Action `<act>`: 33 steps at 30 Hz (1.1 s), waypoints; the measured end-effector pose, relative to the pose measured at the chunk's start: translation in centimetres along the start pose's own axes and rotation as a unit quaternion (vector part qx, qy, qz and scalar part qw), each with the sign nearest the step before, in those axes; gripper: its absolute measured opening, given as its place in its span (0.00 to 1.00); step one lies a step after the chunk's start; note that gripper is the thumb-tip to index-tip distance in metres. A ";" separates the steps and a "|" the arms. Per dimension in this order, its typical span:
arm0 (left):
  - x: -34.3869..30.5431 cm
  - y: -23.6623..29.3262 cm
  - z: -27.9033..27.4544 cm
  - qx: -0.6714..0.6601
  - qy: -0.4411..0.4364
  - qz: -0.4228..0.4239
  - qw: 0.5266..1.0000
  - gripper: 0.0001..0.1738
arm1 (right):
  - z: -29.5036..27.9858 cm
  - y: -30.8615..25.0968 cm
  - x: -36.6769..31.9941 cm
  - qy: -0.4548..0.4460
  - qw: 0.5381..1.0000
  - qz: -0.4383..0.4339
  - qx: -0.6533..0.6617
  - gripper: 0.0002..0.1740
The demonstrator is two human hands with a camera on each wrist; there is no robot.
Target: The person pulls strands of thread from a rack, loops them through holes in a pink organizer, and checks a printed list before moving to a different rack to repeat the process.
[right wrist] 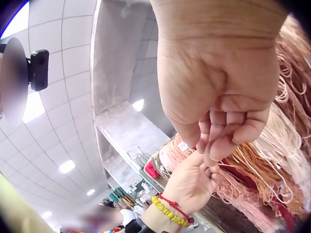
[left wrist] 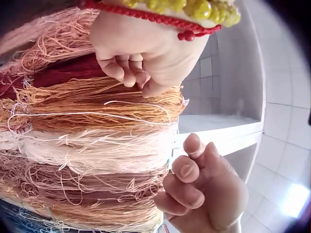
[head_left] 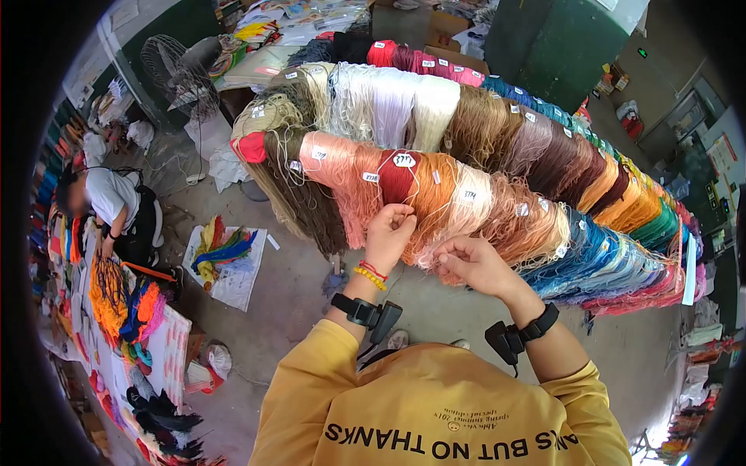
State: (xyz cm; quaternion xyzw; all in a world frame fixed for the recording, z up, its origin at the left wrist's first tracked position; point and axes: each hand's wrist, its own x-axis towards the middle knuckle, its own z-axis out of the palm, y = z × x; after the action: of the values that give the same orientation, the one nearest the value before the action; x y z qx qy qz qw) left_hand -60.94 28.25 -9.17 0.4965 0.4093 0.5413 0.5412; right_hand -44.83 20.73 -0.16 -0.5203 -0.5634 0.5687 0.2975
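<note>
Hanks of yarn hang side by side over a long rack, most with white number tags. My left hand (head_left: 390,233), with a red cord and yellow beads at its wrist, has its fingers curled and pinches strands at the orange yarn hank (left wrist: 97,99). Beside that hang a dark red hank (head_left: 397,180) and a cream hank (head_left: 471,196). My right hand (head_left: 472,264) is before the lower ends of the cream and pinkish-brown yarn, its fingers bent and thumb near the index finger. I cannot tell whether a thin strand lies between them. A loose white thread (left wrist: 97,115) crosses the orange hank.
More rows of hanks (head_left: 482,124) stretch behind, with blue yarn (head_left: 598,248) to the right. At left, a person in a white shirt (head_left: 109,198) bends over a table of coloured yarn. A paper sheet with yarn (head_left: 221,272) lies on the floor; a fan (head_left: 175,70) stands behind.
</note>
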 end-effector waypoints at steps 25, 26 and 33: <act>-1.9 3.5 -1.8 -0.007 -0.117 -0.048 0.992 0.11 | -0.7 -2.7 1.7 0.248 0.800 -0.307 -0.452 0.16; -1.9 3.1 -1.9 0.007 -0.117 -0.042 0.992 0.11 | -0.6 -3.3 2.1 0.253 0.784 -0.307 -0.477 0.19; -2.4 2.3 -2.4 0.041 -0.127 -0.023 0.991 0.11 | -0.4 -4.2 4.5 0.261 0.734 -0.313 -0.543 0.25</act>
State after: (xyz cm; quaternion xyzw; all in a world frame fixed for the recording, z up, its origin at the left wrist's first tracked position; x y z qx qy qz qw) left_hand -63.89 25.95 -7.56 0.5735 0.3704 0.4444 0.5800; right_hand -46.78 25.75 2.71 -0.5155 -0.8077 -0.1174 0.2611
